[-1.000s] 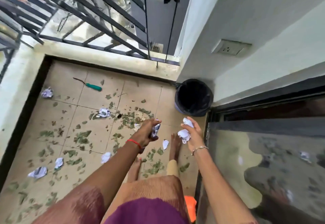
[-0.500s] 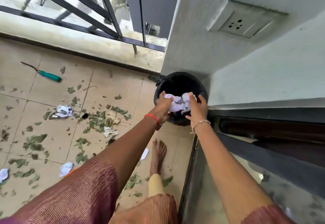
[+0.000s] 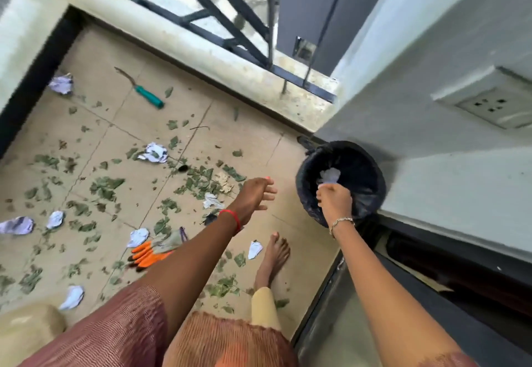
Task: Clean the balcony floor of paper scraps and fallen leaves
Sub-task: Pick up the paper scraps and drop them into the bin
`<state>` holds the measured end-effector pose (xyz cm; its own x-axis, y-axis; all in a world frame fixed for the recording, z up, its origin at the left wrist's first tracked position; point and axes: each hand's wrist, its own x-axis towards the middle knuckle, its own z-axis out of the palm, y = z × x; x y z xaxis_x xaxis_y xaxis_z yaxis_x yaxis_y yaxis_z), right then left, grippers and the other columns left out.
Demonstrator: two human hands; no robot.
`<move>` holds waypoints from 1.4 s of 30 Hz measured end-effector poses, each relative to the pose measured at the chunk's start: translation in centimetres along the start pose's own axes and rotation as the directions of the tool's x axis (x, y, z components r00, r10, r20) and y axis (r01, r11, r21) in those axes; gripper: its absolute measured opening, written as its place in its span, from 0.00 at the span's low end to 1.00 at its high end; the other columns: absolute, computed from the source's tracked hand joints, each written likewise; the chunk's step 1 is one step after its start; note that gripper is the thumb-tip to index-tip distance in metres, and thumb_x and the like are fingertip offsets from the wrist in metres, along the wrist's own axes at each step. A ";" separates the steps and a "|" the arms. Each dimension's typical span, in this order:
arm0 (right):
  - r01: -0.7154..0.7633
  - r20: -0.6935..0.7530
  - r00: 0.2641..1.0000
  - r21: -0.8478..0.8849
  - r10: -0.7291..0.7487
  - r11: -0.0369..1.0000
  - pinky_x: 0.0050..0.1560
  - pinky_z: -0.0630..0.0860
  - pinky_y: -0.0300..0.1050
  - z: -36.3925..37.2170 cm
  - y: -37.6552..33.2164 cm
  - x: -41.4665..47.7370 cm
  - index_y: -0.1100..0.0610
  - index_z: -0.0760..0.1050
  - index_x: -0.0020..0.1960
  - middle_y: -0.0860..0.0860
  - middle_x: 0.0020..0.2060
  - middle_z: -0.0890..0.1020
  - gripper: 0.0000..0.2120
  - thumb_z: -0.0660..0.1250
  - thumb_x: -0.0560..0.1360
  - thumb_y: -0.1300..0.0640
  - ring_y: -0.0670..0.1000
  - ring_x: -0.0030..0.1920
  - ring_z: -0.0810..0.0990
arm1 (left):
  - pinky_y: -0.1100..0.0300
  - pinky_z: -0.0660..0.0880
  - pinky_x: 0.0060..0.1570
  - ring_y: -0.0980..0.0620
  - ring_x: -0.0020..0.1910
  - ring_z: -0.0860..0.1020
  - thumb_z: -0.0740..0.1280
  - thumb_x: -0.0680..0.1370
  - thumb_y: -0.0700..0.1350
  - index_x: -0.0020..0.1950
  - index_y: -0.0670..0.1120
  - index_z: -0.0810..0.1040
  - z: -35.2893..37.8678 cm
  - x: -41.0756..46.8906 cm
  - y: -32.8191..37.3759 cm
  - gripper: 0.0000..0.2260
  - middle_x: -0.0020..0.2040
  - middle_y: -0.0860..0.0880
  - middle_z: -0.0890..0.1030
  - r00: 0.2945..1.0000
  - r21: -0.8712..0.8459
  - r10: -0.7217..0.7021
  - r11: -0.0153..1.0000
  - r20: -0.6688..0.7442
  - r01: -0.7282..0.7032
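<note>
My left hand (image 3: 256, 196) hovers above the tiled floor, left of the black bin (image 3: 374, 170), fingers spread and empty. My right hand (image 3: 335, 204) is over the bin's near rim with its fingers curled. A white crumpled paper (image 3: 329, 176) lies inside the bin right at those fingertips; whether it is still gripped is unclear. Several paper scraps lie on the floor, among them ones at centre (image 3: 154, 152), far left corner (image 3: 62, 84) and by my bare foot (image 3: 254, 248). Green leaf bits (image 3: 105, 186) are strewn across the tiles.
A green-handled tool (image 3: 149, 97) lies near the balcony's low wall. Orange gloves (image 3: 149, 254) rest on the floor under my left forearm. A black railing (image 3: 218, 15) tops the wall. A wall socket (image 3: 486, 104) is at right, a sliding door track (image 3: 431, 251) below it.
Both hands were holding paper over the bin; my left hand has since pulled back left and opened, empty. The view swung left, and paper now lies in the bin.
</note>
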<state>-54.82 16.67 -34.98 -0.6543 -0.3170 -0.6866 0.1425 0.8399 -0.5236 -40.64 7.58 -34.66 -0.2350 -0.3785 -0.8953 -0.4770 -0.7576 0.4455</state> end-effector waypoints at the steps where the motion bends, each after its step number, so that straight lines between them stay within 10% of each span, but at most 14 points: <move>1: 0.035 0.051 0.998 -0.047 -0.033 0.998 0.48 0.77 0.59 1.1 -0.3 -0.2 0.62 0.76 0.37 0.63 0.38 0.80 0.09 0.62 0.74 0.64 0.65 0.46 0.79 | 0.63 0.68 0.36 0.56 0.36 0.74 0.54 0.83 0.48 0.47 0.48 0.73 -1.9 -0.6 -0.5 0.10 0.40 0.51 0.78 1.000 0.021 0.011 1.000 -0.018 -0.011; 8: 0.379 0.356 0.906 -0.436 -0.230 0.816 0.44 0.72 0.48 9.5 -4.2 -3.7 0.66 0.80 0.45 0.62 0.41 0.82 0.07 0.64 0.73 0.64 0.60 0.45 0.79 | 0.66 0.70 0.25 0.54 0.29 0.75 0.57 0.82 0.42 0.45 0.39 0.74 -14.9 -3.7 -5.5 0.10 0.38 0.44 0.78 0.981 0.193 0.064 0.981 -0.184 -0.028; 11: 0.453 0.411 0.878 -0.551 -0.244 0.701 0.48 0.73 0.48 14.8 -4.9 -4.7 0.61 0.80 0.47 0.60 0.45 0.82 0.08 0.64 0.72 0.60 0.60 0.50 0.78 | 0.51 0.72 0.40 0.45 0.38 0.75 0.59 0.81 0.41 0.42 0.42 0.72 -19.6 -2.2 -8.9 0.08 0.40 0.37 0.77 0.975 0.351 0.076 0.936 -0.210 0.003; 15: 0.562 0.455 0.827 -0.671 -0.331 0.484 0.50 0.73 0.48 23.9 -4.2 -3.3 0.59 0.80 0.48 0.59 0.46 0.82 0.10 0.63 0.74 0.56 0.60 0.51 0.78 | 0.55 0.69 0.49 0.41 0.52 0.78 0.62 0.79 0.40 0.52 0.38 0.80 -24.5 2.8 -12.7 0.08 0.52 0.39 0.81 0.954 0.483 0.141 0.876 -0.266 0.005; 27: 0.792 0.646 0.553 -0.604 -0.527 0.091 0.54 0.68 0.47 47.8 2.2 7.9 0.56 0.68 0.67 0.56 0.60 0.72 0.19 0.59 0.77 0.60 0.56 0.59 0.69 | 0.48 0.71 0.54 0.44 0.59 0.71 0.61 0.79 0.38 0.57 0.40 0.76 -29.8 19.2 -25.1 0.09 0.57 0.43 0.73 0.904 0.568 0.350 0.808 -0.247 -0.158; 33: 0.775 0.668 0.497 -0.629 -0.554 -0.062 0.59 0.66 0.49 50.6 3.6 9.4 0.61 0.73 0.59 0.57 0.60 0.71 0.11 0.62 0.77 0.61 0.56 0.60 0.68 | 0.58 0.66 0.55 0.44 0.62 0.69 0.61 0.79 0.36 0.55 0.40 0.77 -29.3 20.4 -27.2 0.07 0.58 0.44 0.73 0.858 0.511 0.396 0.838 -0.328 -0.191; 36: 0.785 0.661 0.527 -0.619 -0.534 0.009 0.57 0.66 0.47 49.9 3.4 9.1 0.62 0.74 0.56 0.57 0.57 0.74 0.10 0.62 0.77 0.60 0.56 0.58 0.69 | 0.65 0.60 0.55 0.45 0.65 0.68 0.61 0.79 0.36 0.55 0.39 0.78 -29.1 19.7 -27.0 0.08 0.60 0.44 0.73 0.841 0.495 0.413 0.843 -0.350 -0.209; 42: 0.647 0.558 0.718 -0.316 -0.416 0.693 0.28 0.65 0.32 43.9 2.5 5.2 0.60 0.69 0.40 0.51 0.30 0.71 0.06 0.66 0.70 0.66 0.47 0.29 0.67 | 0.58 0.66 0.56 0.45 0.58 0.72 0.61 0.79 0.35 0.53 0.39 0.78 -27.2 16.1 -23.5 0.07 0.54 0.45 0.73 0.831 0.439 0.426 0.862 -0.358 -0.254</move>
<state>-25.24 -2.27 -62.01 -0.1146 -0.8229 -0.5566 -0.5595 0.5164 -0.6483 -10.13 4.80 -59.46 -0.0958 -0.8276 -0.5531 -0.7231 -0.3240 0.6101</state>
